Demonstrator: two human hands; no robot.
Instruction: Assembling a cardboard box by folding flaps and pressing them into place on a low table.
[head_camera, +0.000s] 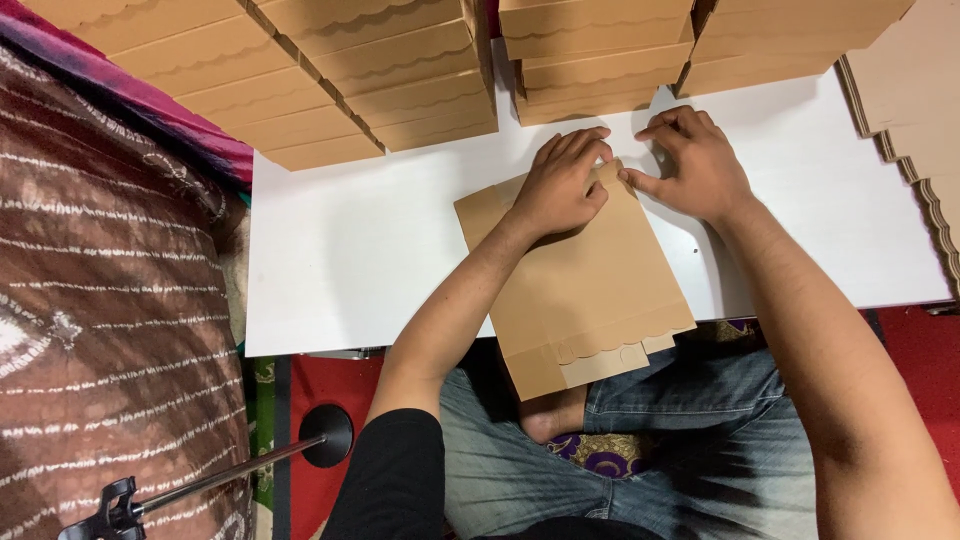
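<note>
**Flat kraft box blank, far edge being pressed down on the white board**

The flat brown cardboard blank (580, 280) lies on the white board (350, 260), tilted a little, its near end with the scalloped flap (610, 345) hanging off the board's front edge above the person's lap. Both hands work its far end, close to the stacks.

From the biggest thing down: the white board gives a hard, flat base, so the crease is best made there and not on the overhanging part. Behind it stand stacks of finished brown boxes (380, 80), and a pile of unfolded blanks (915, 110) sits at the right edge; both are near enough to crowd the fingers, so the blank should stay clear of them.

The left hand (562, 185) lies palm down on the blank's far part, fingers curled and pressing on the top edge, holding it flat rather than gripping round it. The right hand (695, 160) rests just beside it, fingers bent onto the board and thumb reaching toward the blank's corner; whether it pinches a small tab there I cannot tell.

To my judgement, the fold will come out square if the left hand keeps its weight steady while the right runs along the score line, both corners aligned first.
</note>
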